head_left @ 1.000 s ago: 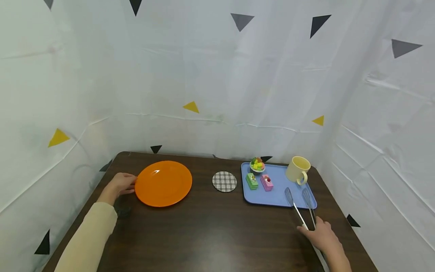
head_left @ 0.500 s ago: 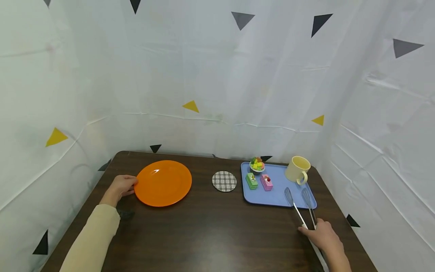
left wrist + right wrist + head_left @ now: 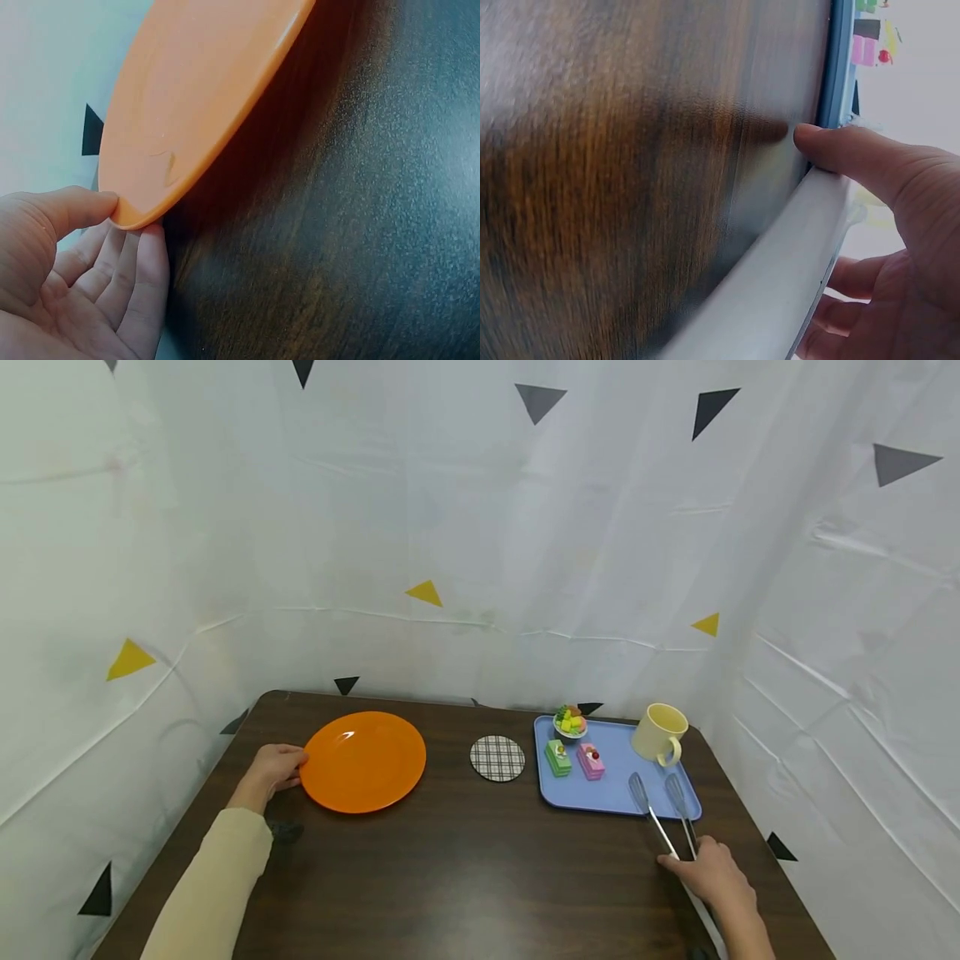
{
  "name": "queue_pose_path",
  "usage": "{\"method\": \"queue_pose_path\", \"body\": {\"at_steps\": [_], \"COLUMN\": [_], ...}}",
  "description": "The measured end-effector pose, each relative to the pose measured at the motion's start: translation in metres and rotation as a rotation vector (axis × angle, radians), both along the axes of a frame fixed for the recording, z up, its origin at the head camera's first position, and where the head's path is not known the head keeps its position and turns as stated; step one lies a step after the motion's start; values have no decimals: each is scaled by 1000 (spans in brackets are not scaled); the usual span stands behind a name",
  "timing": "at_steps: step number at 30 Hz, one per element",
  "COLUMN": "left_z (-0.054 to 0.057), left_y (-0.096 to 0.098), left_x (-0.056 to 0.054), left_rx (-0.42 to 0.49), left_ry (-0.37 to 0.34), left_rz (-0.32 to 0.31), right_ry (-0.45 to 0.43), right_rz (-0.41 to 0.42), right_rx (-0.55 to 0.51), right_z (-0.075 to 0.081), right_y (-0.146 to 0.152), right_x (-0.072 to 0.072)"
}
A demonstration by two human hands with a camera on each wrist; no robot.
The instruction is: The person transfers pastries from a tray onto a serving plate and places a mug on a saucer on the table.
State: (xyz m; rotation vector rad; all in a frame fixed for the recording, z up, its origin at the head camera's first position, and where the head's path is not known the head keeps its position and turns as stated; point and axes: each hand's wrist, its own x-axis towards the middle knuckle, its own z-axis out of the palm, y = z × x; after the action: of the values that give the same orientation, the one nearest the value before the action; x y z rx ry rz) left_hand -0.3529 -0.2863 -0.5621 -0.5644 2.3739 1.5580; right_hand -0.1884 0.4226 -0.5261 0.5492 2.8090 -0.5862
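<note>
On the left of the head view lies an orange plate (image 3: pixel 365 762), its left rim pinched by my left hand (image 3: pixel 272 770). The left wrist view shows the thumb on top of the rim and the fingers (image 3: pixel 153 259) beneath it. At the right front, my right hand (image 3: pixel 714 874) grips a pair of tongs (image 3: pixel 705 914) around the white handle. In the right wrist view the thumb lies on one side of the handle (image 3: pixel 772 262), the other fingers on the far side. The tongs' two metal heads are spread apart over the near right part of a blue tray (image 3: pixel 581 793).
The tray bears a yellow mug (image 3: pixel 658 732), a small bowl of colourful food (image 3: pixel 570 725), a green cake piece (image 3: pixel 558 758) and a pink cake piece (image 3: pixel 591 762). Between plate and tray lies a round checked coaster (image 3: pixel 497 758). White curtains (image 3: pixel 480 527) surround the brown table (image 3: pixel 450 868).
My left forearm has shifted slightly to the right while the hand stays at the plate's rim. The tongs and the right hand stay nearly in place.
</note>
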Motion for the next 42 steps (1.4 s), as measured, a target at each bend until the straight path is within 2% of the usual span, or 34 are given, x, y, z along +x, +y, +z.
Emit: {"method": "queue_pose_path", "body": {"at_steps": [10, 16, 27, 33, 42], "left_z": [4, 6, 8, 9, 8], "left_y": [4, 5, 10, 14, 16], "left_x": [4, 6, 12, 14, 15], "left_rx": [-25, -26, -48, -50, -74], "left_ry": [18, 50, 65, 88, 102], "left_rz": [-2, -11, 1, 24, 41], "right_ry": [83, 116, 209, 239, 253], "right_rz": [56, 64, 105, 164, 179], "right_rx": [-53, -118, -152, -164, -166], "right_z": [-1, 8, 20, 19, 15], "right_y": [11, 13, -6, -18, -41], "right_x": [1, 1, -3, -10, -16]}}
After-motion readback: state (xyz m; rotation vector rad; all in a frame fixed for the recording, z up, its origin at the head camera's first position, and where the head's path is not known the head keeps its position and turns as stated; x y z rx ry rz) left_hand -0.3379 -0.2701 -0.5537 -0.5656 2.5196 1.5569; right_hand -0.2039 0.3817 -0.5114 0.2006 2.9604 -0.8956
